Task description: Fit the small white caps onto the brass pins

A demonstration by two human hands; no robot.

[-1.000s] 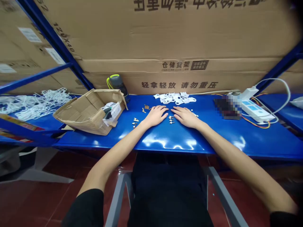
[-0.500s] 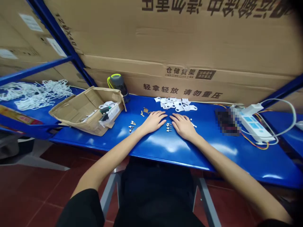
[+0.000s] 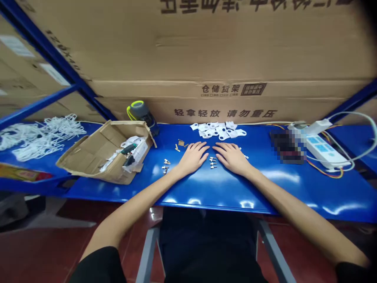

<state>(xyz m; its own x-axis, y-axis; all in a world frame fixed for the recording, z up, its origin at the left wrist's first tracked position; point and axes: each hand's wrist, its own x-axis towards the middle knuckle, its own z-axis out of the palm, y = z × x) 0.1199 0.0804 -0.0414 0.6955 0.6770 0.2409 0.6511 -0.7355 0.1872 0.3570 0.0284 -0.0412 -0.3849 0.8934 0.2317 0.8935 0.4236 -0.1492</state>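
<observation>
My left hand (image 3: 193,158) lies flat on the blue tabletop (image 3: 188,190), fingers stretched out, holding nothing. Opposite it my right hand (image 3: 231,156) rests palm down, open as well. Between the two is a short column of small metal fittings with pins (image 3: 213,163), nearest my right hand. More such metal fittings (image 3: 165,166) lie left of my left wrist. Small brown pieces (image 3: 181,144) sit just beyond my left hand. Past the fingertips is a spread of flat white parts with round holes (image 3: 218,130). Tiny white pieces (image 3: 246,157) are partly hidden behind my right hand.
At the left stands an open cardboard box (image 3: 97,151) holding white parts and a green-and-black tool. Behind it is a dark bottle (image 3: 145,117) with a yellow loop. White cords (image 3: 44,133) lie farther left. A power strip (image 3: 326,151) with cables is at the right, beside a pixelated dark object (image 3: 287,147).
The camera view has tilted and shifted slightly. Both hands stay flat in the same places among the parts, and nothing has been picked up.
</observation>
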